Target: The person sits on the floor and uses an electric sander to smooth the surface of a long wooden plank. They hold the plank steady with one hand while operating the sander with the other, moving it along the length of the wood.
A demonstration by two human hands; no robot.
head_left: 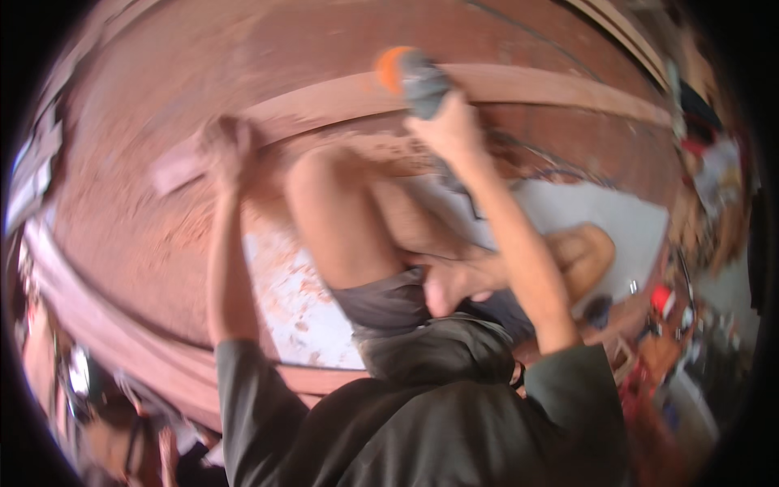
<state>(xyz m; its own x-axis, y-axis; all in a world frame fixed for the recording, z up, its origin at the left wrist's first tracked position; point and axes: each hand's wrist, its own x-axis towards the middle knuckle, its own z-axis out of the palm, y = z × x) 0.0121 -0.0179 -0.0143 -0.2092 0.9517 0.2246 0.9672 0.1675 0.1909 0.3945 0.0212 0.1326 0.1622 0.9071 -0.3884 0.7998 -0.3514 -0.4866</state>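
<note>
Much is motion-blurred: past the raised knee [323, 174], the left hand [225, 152] lies on the plank [320, 105], finger spread unclear; farther, the right hand [453, 128] wraps the power tool [425, 84], hiding its handle, at the plank; contact cannot be told.

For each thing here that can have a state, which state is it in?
Left hand: on the wooden board; blurred, grip unclear
Right hand: closed around the power tool
Power tool: held at the board; running or not, cannot tell
Wooden board: lying down
White sheet: dusty on its left part
</note>
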